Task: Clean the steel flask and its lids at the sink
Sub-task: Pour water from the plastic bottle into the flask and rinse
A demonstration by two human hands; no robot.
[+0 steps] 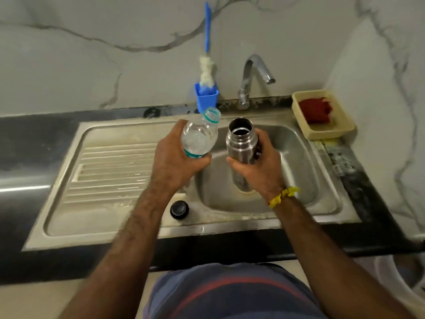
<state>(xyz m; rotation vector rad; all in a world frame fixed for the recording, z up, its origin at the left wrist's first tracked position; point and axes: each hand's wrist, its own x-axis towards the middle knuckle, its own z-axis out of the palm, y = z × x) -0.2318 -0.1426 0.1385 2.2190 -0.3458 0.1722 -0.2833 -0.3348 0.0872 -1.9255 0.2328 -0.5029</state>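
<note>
Left hand [178, 155]: I've got it wrapped round the uncapped plastic bottle [199, 137].
Right hand [258, 165]: gripping the open steel flask [240, 143] over the sink [305, 157].
Lid [179, 209]: on the sink rim.
Risk: bottle mouth beside the flask's, so water could miss; wet steel may slip.

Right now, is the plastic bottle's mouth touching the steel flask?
Apart. The head view shows bare sink between the plastic bottle, in the left hand, and the steel flask, in the right hand.
</note>
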